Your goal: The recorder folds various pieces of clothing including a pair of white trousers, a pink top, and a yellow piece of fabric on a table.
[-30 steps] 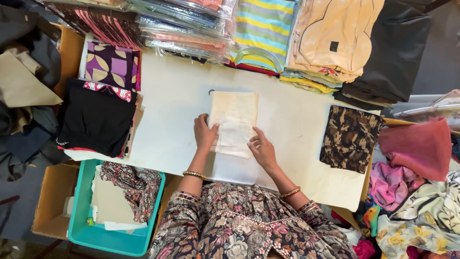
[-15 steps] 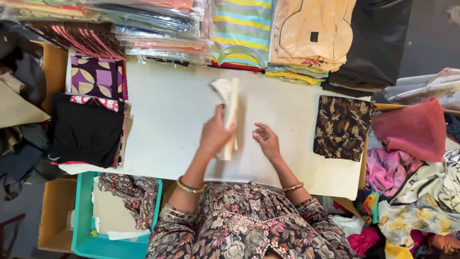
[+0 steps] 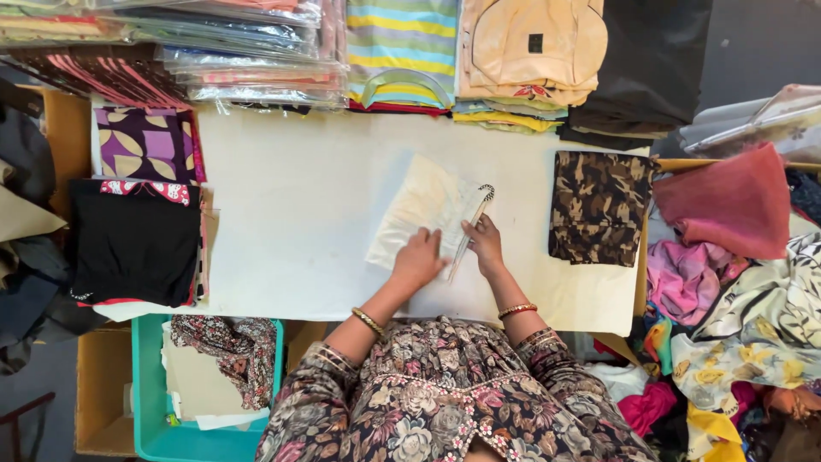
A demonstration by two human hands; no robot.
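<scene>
White table (image 3: 291, 239) amid stacked garments (image 3: 256, 51)

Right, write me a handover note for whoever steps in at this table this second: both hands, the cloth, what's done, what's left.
Left hand: flat on the cream cloth, pressing its lower part down.
Right hand: fingers on the cloth's right edge, by the trimmed neckline.
The cream cloth lies partly folded and askew in the middle of the white table. A folded camouflage piece lies to its right, a black stack at the left edge, and bagged and folded garments along the far side.
Done: cloth laid down and partly folded.
Left: fold looks unfinished; cloth is not on any stack.
</scene>
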